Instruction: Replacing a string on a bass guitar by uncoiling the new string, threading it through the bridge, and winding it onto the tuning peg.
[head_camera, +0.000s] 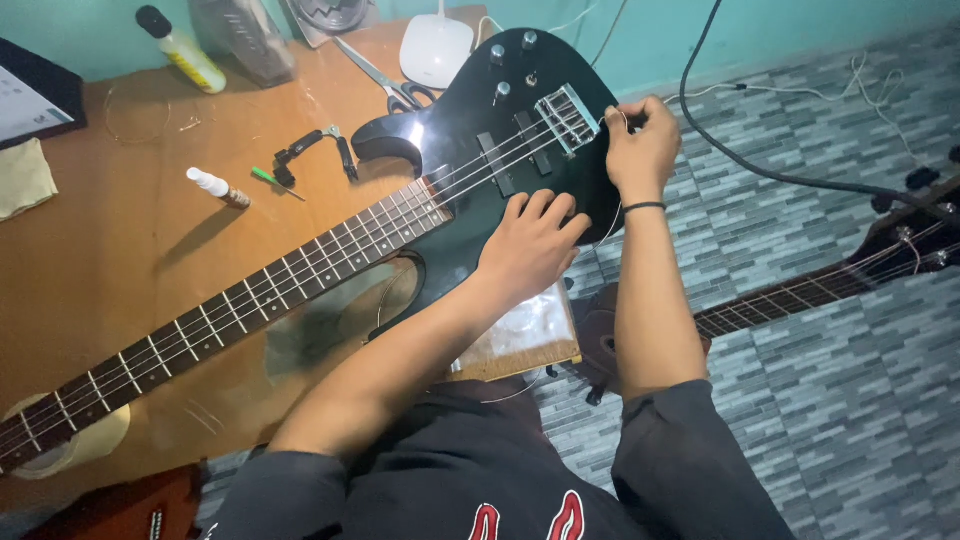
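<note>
nearest are the person's dark sleeves, both forearms reaching out over the corner of the wooden worktop. the left hand lies flat and open, fingers spread, pressing on the lower body of the black bass guitar. the bass rests on the worktop with its body to the right and far side, its neck running down to the near left. just beyond, the right hand is pinched closed on the end of a thin string right beside the metal bridge; a dark band sits on that wrist. left of the bass body lie a small white dropper bottle, a green-handled tool and a black clip-like tool. farther off are scissors, a white lamp base and a yellowish bottle. on the tiled floor to the right, another guitar's neck lies.
</note>
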